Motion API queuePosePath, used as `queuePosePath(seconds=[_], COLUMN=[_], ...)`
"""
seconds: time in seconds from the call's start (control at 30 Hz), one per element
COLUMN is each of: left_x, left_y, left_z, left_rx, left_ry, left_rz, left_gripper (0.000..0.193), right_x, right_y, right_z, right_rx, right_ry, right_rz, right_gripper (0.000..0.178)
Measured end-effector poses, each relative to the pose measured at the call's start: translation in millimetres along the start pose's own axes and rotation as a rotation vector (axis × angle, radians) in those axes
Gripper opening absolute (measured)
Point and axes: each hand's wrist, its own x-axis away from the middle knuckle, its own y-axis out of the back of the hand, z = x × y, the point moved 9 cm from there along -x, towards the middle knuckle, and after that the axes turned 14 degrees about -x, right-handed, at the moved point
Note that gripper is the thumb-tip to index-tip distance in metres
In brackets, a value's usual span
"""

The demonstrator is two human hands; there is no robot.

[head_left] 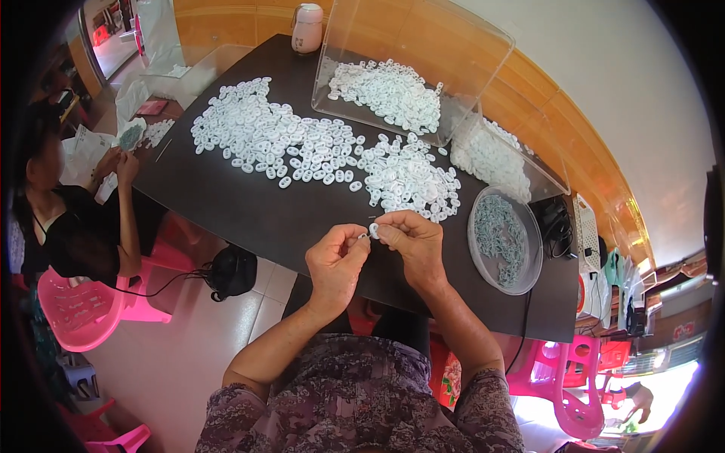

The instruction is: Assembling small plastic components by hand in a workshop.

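Near the table's front edge, my two hands almost meet. My right hand (412,245) pinches a small white oval plastic piece (374,230) between thumb and fingertips. Close beside it, my left hand (337,260) is closed in a pinch on a tiny part at its fingertips, too small to name. Just beyond my hands lies a loose pile of white oval pieces (408,177). A larger spread of the same pieces (272,132) covers the table to the left. At the right, a round clear tub (535,264) holds many small grey-green parts (498,234).
A clear plastic bin (483,53) lies tipped at the back with white pieces inside; another clear bin (547,174) stands right of it. A pink flask (306,29) stands at the far edge. At left a co-worker (83,204) sits by a pink chair (83,302).
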Motion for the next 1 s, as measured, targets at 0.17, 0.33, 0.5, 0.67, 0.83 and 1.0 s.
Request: queuePosePath(seconds=[0.17,0.33,0.5,0.67,0.83,1.0], left_x=[0,-1,-3,-3,-2,-4], left_y=[2,0,-3,-8,-9,-11], left_z=[4,-1,-3,3,4,1], left_rx=[-0.029,0.022,0.077,0.115,0.201,0.204], left_ry=[0.011,-0.026,-0.073,0.012,0.041,0.028], left_rz=[-0.010,0.000,0.077,0.136,0.117,0.123], left_gripper=[0.011,0.019,0.022,0.024,0.024,0.023], right_x=[3,10,11,10,16,22], right_y=[-3,-6,-8,-5,-10,-14], right_z=[2,7,14,8,14,21], right_rx=[0.060,0.205,0.332,0.276,0.265,0.303], right_ry=[0.082,0.148,0.219,0.199,0.237,0.215], right_rz=[-0.020,-0.025,0.005,-0.001,0.020,0.073], right_gripper=[0.009,0.012,0.012,0.012,0.017,0.026])
